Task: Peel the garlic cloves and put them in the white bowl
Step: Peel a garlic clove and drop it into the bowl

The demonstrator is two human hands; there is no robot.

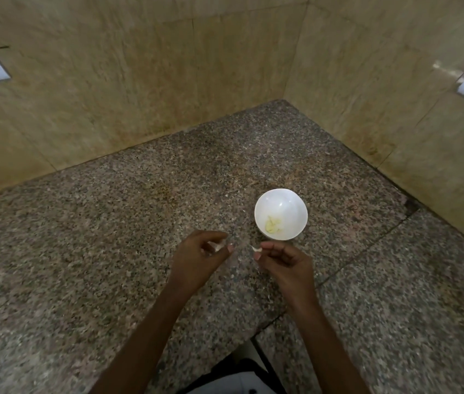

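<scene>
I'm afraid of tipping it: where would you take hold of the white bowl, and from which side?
Probably the rim on its right side, from above. The white bowl stands upright on the granite counter, rim free all round; peeled garlic lies low inside, and the left hand and right hand, each holding a garlic piece, crowd its near left.

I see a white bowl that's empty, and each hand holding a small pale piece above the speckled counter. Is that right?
Not quite: the head view shows the white bowl is not empty; yellowish peeled garlic lies in it. The rest holds: the left hand holds a pale bit and the right hand a pale clove above the speckled counter.
</scene>
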